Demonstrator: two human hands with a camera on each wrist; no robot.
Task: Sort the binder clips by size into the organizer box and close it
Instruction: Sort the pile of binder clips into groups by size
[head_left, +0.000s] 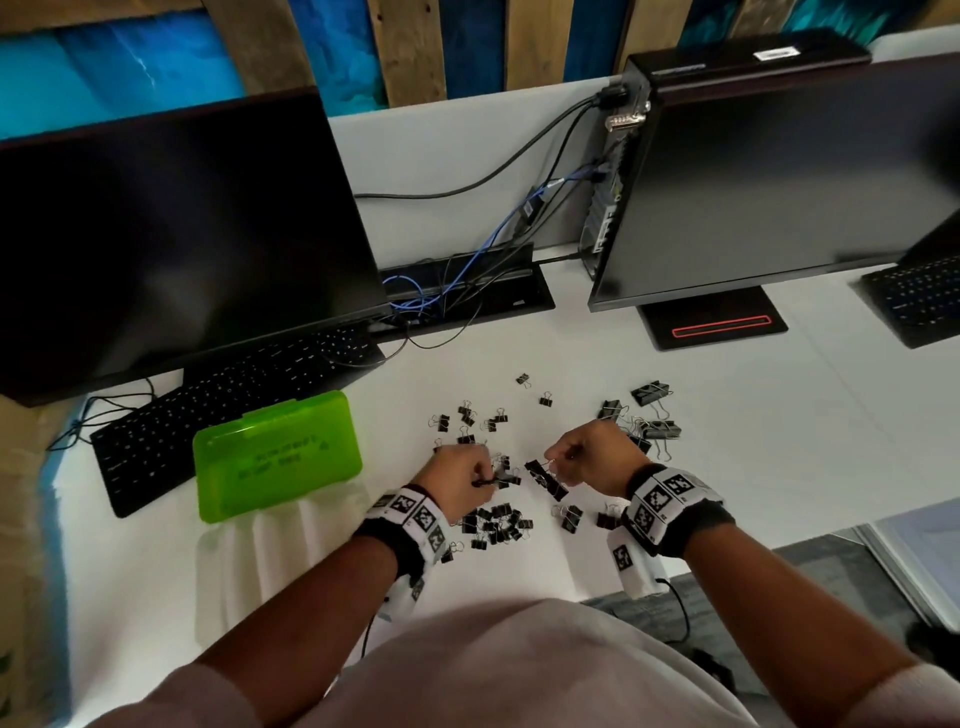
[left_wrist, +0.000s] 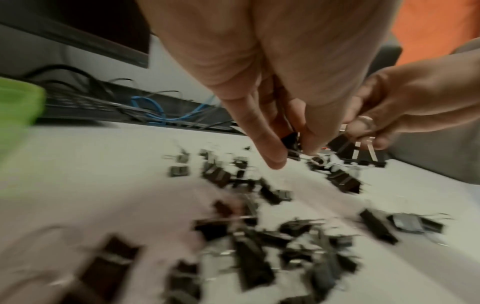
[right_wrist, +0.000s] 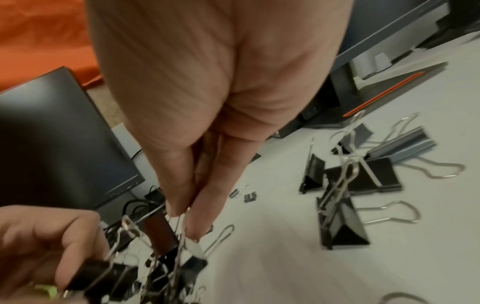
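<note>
Black binder clips of differing sizes lie scattered on the white desk (head_left: 675, 493). My left hand (head_left: 485, 475) pinches a small black clip (left_wrist: 292, 144) between thumb and fingers just above the pile of small clips (head_left: 498, 525). Close to its right, my right hand (head_left: 553, 462) pinches the wire handles of a medium clip (head_left: 545, 479), which hangs over the desk, tangled with other clips (right_wrist: 161, 236). The green organizer box (head_left: 278, 457) lies to the left with its lid down. Large clips (right_wrist: 342, 226) lie to the right of my right hand.
A black keyboard (head_left: 218, 410) sits behind the box, under a monitor (head_left: 171, 239). A second monitor (head_left: 779, 182) on a stand (head_left: 714, 322) rises at the back right, with a cable tray (head_left: 467, 291) between them. The desk's front edge runs below my right wrist.
</note>
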